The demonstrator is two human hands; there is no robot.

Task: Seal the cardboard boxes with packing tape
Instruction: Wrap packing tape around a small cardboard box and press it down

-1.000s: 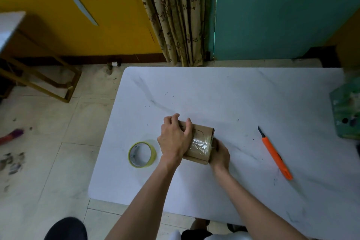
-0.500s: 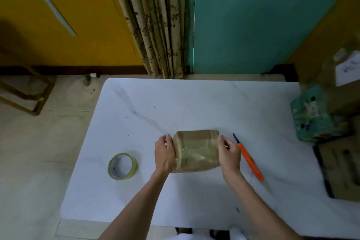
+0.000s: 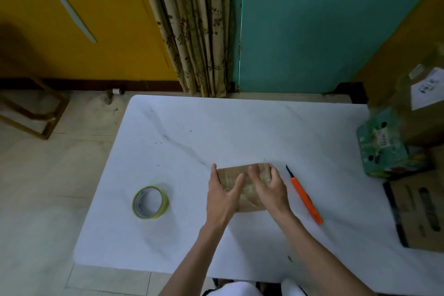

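Cardboard box sits on the worktop; your left hand and right hand, at its sides a moment ago, now press flat and spread on top; the tape seam seems nearly sealed.

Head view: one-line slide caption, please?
Left hand and right hand press on the taped cardboard box, tape roll and orange cutter on either side.

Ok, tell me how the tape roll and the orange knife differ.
The tape roll is a yellow-green ring; the knife is a long, thin orange stick with a dark tip. The tape roll lies left of the box, the knife right of it. Both lie on the white table, apart from the box.
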